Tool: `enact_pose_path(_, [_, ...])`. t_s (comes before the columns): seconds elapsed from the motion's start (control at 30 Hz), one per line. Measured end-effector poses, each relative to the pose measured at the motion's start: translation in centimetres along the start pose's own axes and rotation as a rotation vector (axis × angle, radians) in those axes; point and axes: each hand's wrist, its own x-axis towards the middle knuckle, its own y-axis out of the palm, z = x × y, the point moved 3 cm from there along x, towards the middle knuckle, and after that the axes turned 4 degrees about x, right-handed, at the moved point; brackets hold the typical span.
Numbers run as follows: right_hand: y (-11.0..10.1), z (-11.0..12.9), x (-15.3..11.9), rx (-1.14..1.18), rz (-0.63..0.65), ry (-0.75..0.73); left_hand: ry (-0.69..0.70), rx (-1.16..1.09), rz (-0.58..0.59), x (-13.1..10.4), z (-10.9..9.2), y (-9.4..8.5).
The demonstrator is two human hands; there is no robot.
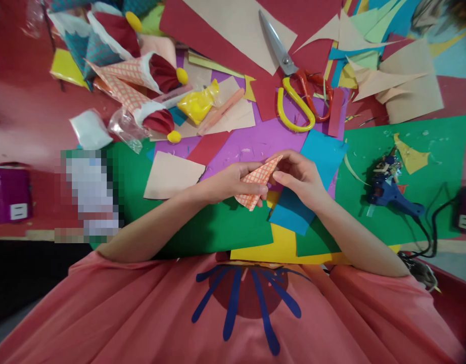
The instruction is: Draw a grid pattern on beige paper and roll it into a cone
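Note:
A paper cone (pixel 260 177) with an orange and white check pattern is held over the green sheet, its pointed end toward the upper right. My left hand (pixel 238 182) is wrapped round the wide part, with the thumb across its front. At the pointed end, my right hand (pixel 299 177) curls its fingers round the tip and edge, thumb close beside. Its other fingertips are partly hidden behind the cone. Below and right of the cone lies a blue paper strip (pixel 293 212). A beige paper piece (pixel 174 177) is left of my left hand.
Large scissors (pixel 288 65) lie beyond my hands. On the right rests a blue glue gun (pixel 394 194) with a black cable. Finished cones (pixel 130 71) with white rims lie upper left, near a bag of yellow pompoms (pixel 198 103). Paper scraps (pixel 384 83) cover the upper right.

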Motion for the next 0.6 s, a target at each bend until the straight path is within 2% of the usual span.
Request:
enact_pose_path(0.27, [0.15,0.02,-0.11,-0.042,-0.019,-0.021,-0.011,0.042,0.014,-0.04,0.07,0.01])
enact_pose_path(0.37, [0.22,0.07,-0.03,-0.032,-0.044,-0.016,0.061,0.081,0.003,0.07,0.15,0.01])
enact_pose_path(0.5, [0.17,-0.09,0.19,0.001,-0.076,0.019,0.286,0.184,-0.167,0.11,-0.08,-0.37])
enact_pose_path(0.6, [0.25,-0.17,0.11,-0.007,-0.048,0.007,0.370,0.240,-0.326,0.07,-0.12,-0.77])
